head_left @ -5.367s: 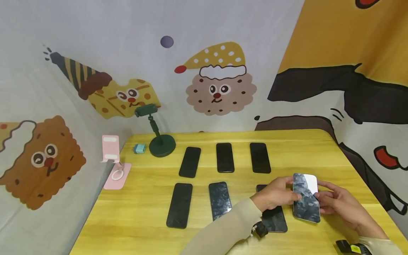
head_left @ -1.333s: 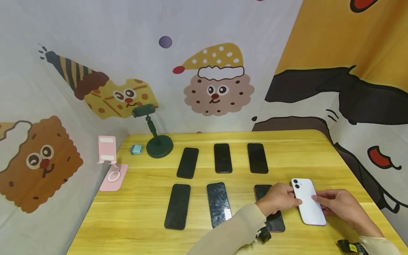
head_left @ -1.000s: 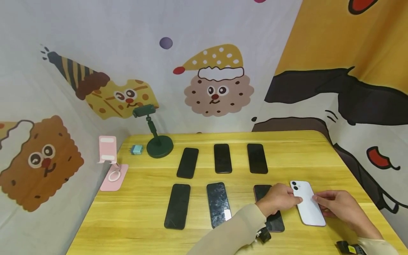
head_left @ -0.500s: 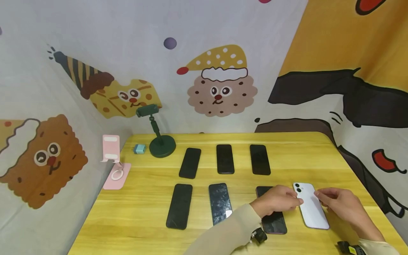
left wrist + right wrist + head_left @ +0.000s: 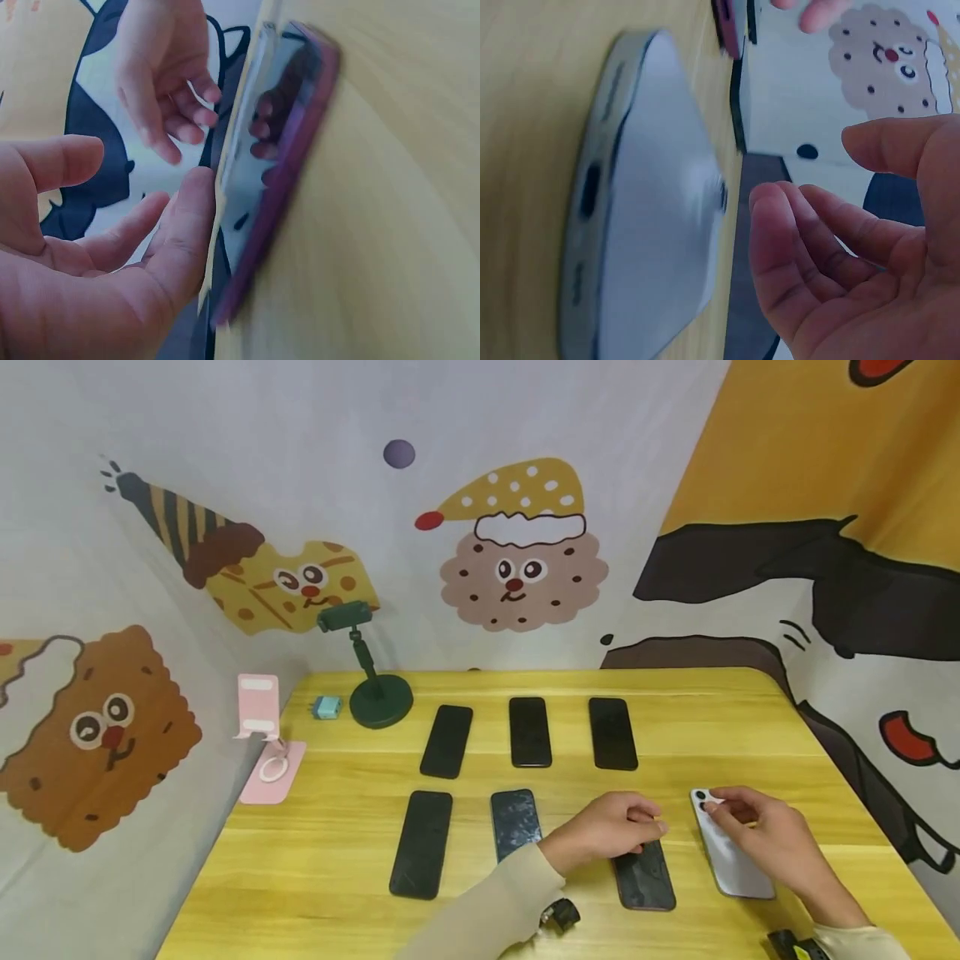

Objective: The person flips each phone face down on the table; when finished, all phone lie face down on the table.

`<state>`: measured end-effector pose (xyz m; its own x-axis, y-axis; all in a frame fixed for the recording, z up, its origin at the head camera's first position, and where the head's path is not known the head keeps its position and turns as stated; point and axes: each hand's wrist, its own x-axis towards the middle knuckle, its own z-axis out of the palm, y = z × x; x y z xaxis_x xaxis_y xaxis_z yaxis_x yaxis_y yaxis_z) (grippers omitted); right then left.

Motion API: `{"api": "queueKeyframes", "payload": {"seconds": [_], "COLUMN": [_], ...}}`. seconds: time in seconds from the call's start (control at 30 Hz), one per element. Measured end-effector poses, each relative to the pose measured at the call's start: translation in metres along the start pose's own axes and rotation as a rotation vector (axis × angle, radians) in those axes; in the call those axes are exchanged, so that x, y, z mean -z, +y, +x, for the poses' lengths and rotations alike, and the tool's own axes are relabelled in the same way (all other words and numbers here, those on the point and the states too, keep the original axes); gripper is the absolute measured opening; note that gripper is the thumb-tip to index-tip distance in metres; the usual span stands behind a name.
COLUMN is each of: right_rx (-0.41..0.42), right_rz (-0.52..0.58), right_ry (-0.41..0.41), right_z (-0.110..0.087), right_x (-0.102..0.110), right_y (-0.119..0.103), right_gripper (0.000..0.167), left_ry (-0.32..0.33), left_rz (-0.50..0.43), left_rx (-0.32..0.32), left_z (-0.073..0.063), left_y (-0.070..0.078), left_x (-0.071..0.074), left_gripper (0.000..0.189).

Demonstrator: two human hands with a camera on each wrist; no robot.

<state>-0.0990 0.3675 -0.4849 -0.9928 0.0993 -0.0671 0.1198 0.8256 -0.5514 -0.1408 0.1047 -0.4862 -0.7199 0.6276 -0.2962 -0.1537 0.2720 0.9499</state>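
Observation:
A white phone (image 5: 738,870) lies back up on the table at the right, its two camera lenses at the far end. My right hand (image 5: 776,842) hovers over it with loosely bent fingers; the right wrist view shows the hand (image 5: 862,247) holding nothing, apart from the phone (image 5: 660,202). Above a dark phone with a purple edge (image 5: 647,883) is my left hand (image 5: 607,829), partly covering it. In the left wrist view that hand (image 5: 127,255) has thumb and fingers spread apart, nothing between them, and the purple-edged phone (image 5: 274,195) is blurred.
Dark phones lie screen up in two rows: back ones (image 5: 447,742), (image 5: 530,732), (image 5: 613,733), front ones (image 5: 422,845), (image 5: 516,820). At the back left stand a green stand (image 5: 381,700), a blue charger plug (image 5: 327,707) and a pink phone stand (image 5: 273,772).
The phone held screen up earlier was turned white back up and set down on the table. Both hands have let go; the left has moved left, the right hand slightly left over the phone.

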Motion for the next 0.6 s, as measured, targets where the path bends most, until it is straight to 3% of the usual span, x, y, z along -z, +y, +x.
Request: {"api": "queueKeyframes", "payload": {"seconds": [0.3, 0.47, 0.6], "right_rx": [0.053, 0.017, -0.046], "right_rz": [0.156, 0.254, 0.298], "right_ry": [-0.068, -0.165, -0.25], "right_z": [-0.006, -0.007, -0.009], "right_x": [-0.022, -0.038, -0.045], "right_y": [-0.024, -0.034, -0.038], "right_gripper": [0.049, 0.051, 0.059], "left_ry": [0.035, 0.066, 0.068], "left_rz": [-0.006, 0.018, -0.042], "left_rx": [0.066, 0.088, 0.129], "left_z": [-0.027, -0.038, -0.041], "left_y": [-0.017, -0.025, -0.026], "left_x": [0.028, 0.033, 0.03], "left_gripper": [0.035, 0.048, 0.064]}}
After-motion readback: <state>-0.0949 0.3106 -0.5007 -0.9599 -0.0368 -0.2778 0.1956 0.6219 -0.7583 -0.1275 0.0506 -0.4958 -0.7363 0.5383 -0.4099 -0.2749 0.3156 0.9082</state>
